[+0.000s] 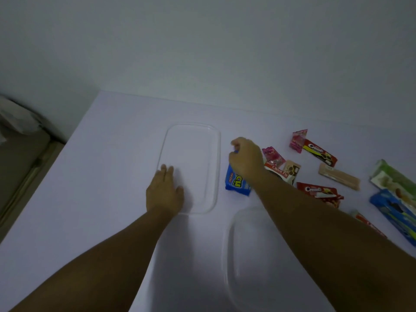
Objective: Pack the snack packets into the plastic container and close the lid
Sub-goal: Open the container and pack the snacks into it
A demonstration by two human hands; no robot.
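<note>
A clear flat lid (191, 143) lies in the middle of the white table. My left hand (165, 192) rests flat on its near left corner, fingers spread, holding nothing. To the right of the lid lies a blue snack packet (236, 183); my right hand (245, 161) pinches its far end. The clear plastic container (252, 255) stands open near the front edge, partly under my right forearm, with nothing in it. More packets lie to the right: two pink ones (298, 140) (272, 154), a Choco Pie (279, 171), two red cream biscuit packs (319, 153) (319, 191) and a beige wafer (338, 176).
A green box (391, 176), a blue biscuit box (394, 212) and a red packet (367, 224) sit at the right edge. A wall runs behind the table (101, 165). The table's left edge drops to the floor, with a blurred white object (18, 118) beyond.
</note>
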